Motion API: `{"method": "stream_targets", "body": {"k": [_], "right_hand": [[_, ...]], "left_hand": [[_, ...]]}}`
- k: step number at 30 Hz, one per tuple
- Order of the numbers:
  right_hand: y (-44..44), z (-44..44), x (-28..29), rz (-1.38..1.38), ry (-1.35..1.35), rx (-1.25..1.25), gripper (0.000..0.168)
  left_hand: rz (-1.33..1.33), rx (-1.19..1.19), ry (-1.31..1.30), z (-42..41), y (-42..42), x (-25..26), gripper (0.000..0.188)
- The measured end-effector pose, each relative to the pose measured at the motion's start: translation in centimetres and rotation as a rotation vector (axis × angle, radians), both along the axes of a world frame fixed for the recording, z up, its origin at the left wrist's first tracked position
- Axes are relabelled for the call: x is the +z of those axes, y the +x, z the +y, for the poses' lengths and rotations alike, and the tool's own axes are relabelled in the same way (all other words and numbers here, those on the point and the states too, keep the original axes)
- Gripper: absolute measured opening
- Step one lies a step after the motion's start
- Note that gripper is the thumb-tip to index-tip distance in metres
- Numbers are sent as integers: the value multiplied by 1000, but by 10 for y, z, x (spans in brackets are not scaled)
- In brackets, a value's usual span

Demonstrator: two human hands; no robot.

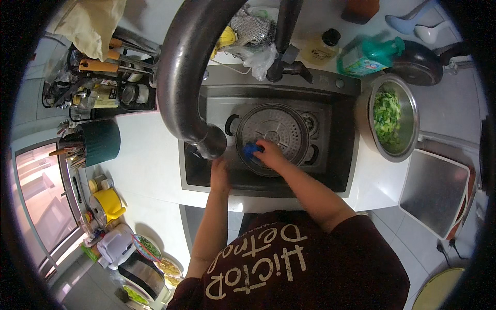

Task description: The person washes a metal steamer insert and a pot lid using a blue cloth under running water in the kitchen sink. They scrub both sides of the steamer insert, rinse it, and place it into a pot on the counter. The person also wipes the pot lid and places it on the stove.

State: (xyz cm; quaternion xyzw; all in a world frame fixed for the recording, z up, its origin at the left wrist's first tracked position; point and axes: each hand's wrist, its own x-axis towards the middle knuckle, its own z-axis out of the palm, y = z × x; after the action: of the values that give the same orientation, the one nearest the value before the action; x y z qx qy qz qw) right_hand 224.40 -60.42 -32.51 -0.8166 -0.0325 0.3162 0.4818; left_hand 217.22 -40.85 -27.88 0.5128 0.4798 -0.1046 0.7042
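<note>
A round metal steamer pan [288,112] with a perforated base and two black side handles sits in the dark grey sink [337,170]. Inside it, my right hand [270,154] grips a blue scrubber or cloth [252,149] against the left part of the base. To the left of the pan, my left hand [220,173] is over the sink's front left side. Its fingers are largely hidden by the end of the thick black faucet [182,97], and I cannot tell whether they hold anything.
Greens fill a steel bowl [414,128] right of the sink. Behind stand a green bottle [372,58], a soap bottle [321,50] and a black frying pan [416,64]. A dark green utensil holder [101,142] and yellow pot [106,203] line the left counter. A cutting board [434,193] leans right.
</note>
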Motion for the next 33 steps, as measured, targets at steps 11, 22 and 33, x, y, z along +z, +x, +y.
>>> {"method": "stream_targets", "body": {"k": [11, 22, 33], "right_hand": [[-37, -81, -43, 4, -488, 216, 44], [-41, -50, -38, 175, -374, 255, 70], [-11, -5, -34, -11, -491, 472, 64]], "left_hand": [[-29, -380, 294, 64, 97, -69, 60], [44, -806, 39, 43, 134, -66, 30], [-95, -142, -200, 20, 59, 3, 30]]}}
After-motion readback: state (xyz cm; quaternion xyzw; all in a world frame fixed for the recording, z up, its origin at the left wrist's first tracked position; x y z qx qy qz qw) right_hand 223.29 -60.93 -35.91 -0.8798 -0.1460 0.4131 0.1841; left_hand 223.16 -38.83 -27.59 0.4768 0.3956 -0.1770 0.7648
